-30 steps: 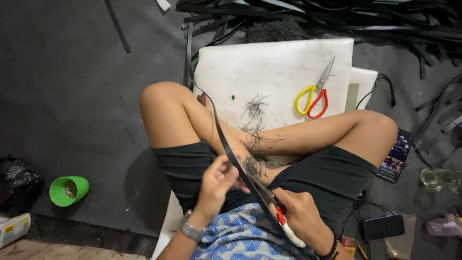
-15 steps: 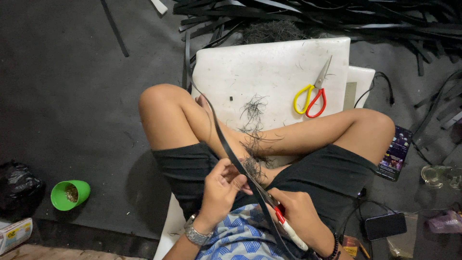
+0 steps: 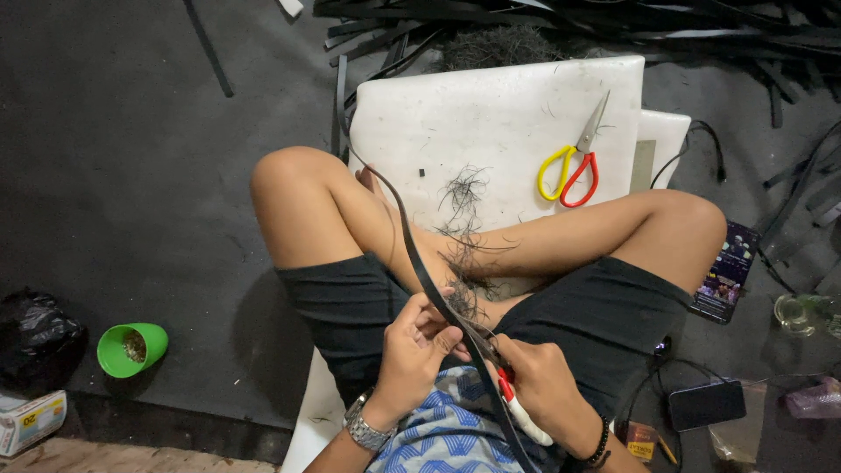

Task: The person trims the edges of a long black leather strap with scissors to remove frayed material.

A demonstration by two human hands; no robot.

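Black strap [image 3: 412, 250], thin and limp by its look, draped over the lap, pinched shut in the left hand [image 3: 412, 346] beside a red-and-white cutter [image 3: 517, 407] clenched in the right hand [image 3: 543, 385]; best gripped close to the blade.

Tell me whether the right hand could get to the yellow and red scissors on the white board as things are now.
Probably yes: the scissors lie uncovered on the white board beyond the knee, but the right hand holds a red-and-white tool against the black strip.
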